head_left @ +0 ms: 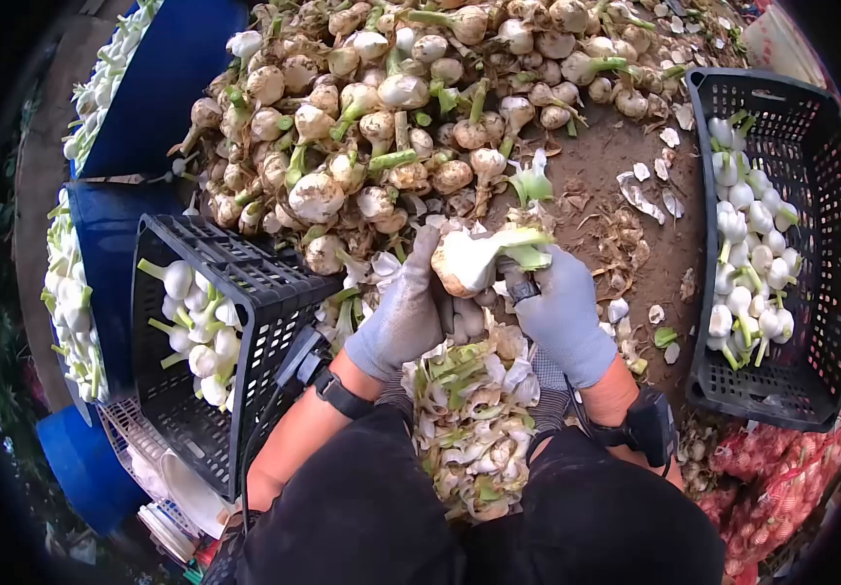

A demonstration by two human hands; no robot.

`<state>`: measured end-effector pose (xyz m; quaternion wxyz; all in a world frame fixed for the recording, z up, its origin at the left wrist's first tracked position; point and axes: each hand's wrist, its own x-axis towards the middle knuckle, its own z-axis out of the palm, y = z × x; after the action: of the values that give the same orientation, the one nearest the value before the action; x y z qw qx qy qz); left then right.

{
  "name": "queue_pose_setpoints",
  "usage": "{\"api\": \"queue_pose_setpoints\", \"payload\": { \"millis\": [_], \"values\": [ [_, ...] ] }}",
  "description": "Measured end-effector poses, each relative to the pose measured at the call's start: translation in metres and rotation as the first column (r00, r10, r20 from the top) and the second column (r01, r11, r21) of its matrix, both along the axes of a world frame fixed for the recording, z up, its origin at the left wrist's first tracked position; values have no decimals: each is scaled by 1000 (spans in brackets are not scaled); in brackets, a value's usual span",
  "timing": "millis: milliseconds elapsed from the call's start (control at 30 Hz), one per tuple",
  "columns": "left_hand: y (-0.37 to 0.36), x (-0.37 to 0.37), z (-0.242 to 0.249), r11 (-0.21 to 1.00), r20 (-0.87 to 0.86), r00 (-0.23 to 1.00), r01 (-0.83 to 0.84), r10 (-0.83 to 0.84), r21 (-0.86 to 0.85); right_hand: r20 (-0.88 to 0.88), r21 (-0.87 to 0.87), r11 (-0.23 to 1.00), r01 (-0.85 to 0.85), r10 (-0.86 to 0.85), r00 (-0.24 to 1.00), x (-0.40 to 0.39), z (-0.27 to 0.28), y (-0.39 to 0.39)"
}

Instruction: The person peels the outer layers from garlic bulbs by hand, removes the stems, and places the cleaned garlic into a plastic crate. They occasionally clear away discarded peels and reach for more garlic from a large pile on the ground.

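you're mid-peel: left hand (pixel 403 317) clamped on the garlic bulb (pixel 469 261) just above the husk pile (pixel 469 419); right hand (pixel 562 310) pinches a small blade (pixel 521 287) at its stalk. next, probably trim cleanly.

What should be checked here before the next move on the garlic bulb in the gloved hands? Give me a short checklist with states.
1. Bulb held by both hands: ok, left hand cups it, right hand is on its stalk side.
2. Small dark tool gripped in the right hand: ok; whether it has a blade, cannot tell.
3. Bulb fully cleaned: not ok, green stalk is on it.
4. Room in the right crate: ok, cleaned bulbs fill only part.
5. Room in the left crate: ok, partly filled.
6. Peelings in the lap: cannot tell if they hinder.
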<state>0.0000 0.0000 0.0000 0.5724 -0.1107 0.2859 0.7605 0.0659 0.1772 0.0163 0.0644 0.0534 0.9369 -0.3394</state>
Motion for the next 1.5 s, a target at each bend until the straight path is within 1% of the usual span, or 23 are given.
{"api": "queue_pose_setpoints", "payload": {
  "millis": [33,67,233,300,333,433,500,567,600,633,667,700,800,833,867,933,967,1033,1100,1167,1233,1400,1500],
  "values": [
    [3,0,10,996,-61,998,-25,19,-87,52,-523,831,190,-191,980,-3,6,-4],
    [5,1,14,984,-120,992,-51,31,-171,197,-869,381,316,-320,927,-3,9,-5],
    [-5,4,12,854,-468,790,132,-397,-503,234,-836,498,231,-56,971,-1,-13,7],
    [-9,5,-6,894,-835,448,-148,-320,-422,148,-560,800,216,-160,976,2,-25,1],
    [-12,7,-1,861,-586,788,-152,-191,-485,147,-559,801,215,-159,976,5,-23,-1],
    [-9,-3,8,866,-448,892,-182,-53,-465,440,-805,343,484,-202,875,14,-12,-11],
    [-6,-1,-5,849,-629,761,-221,-157,-479,428,-823,320,469,-193,883,15,-16,-7],
    [-3,1,-9,821,-859,351,-308,-372,-482,143,-584,798,148,-79,987,16,-19,2],
    [1,2,3,828,-733,625,-239,-269,-508,143,-583,798,155,-87,986,14,-21,7],
    [3,0,14,831,-733,624,-231,-272,-505,-6,-230,964,134,-139,990,11,-23,15],
    [1,-1,23,869,-621,740,-104,-257,-483,-158,161,976,150,-124,980,7,-25,21],
    [0,-1,27,899,-489,835,16,-253,-438,-139,200,950,239,-214,967,-1,-22,29],
    [4,6,21,911,-569,779,7,-263,-412,-142,201,936,289,-264,954,-7,-23,46],
    [4,6,18,900,-651,708,-51,-272,-432,159,-271,929,253,-216,963,-6,-16,49],
    [0,3,11,889,-686,646,-24,-336,-458,387,-670,681,294,-18,922,-6,-13,50],
    [-5,-1,0,871,-718,582,-33,-382,-490,156,-674,729,122,-21,988,2,-19,35],
    [-5,0,-5,853,-741,517,-37,-430,-521,-79,-633,773,-39,-15,997,6,-23,28],
    [3,3,-6,871,-791,471,-89,-391,-483,106,-597,801,45,23,994,6,-21,21],
    [6,6,2,859,-706,690,-256,-158,-443,38,-267,963,48,-39,998,9,-12,10],
    [2,5,11,850,-459,887,-284,57,-444,-40,-281,958,63,-77,996,12,-9,2],
    [-3,5,4,867,-493,863,-327,111,-376,-178,-164,985,52,-81,981,12,-7,1],
    [-8,5,1,938,-392,872,-341,293,-56,-21,274,876,397,-407,913,18,-34,61],
    [-7,-4,3,931,-308,883,-363,353,26,83,420,814,400,-474,877,33,-38,74]
  ]
}}
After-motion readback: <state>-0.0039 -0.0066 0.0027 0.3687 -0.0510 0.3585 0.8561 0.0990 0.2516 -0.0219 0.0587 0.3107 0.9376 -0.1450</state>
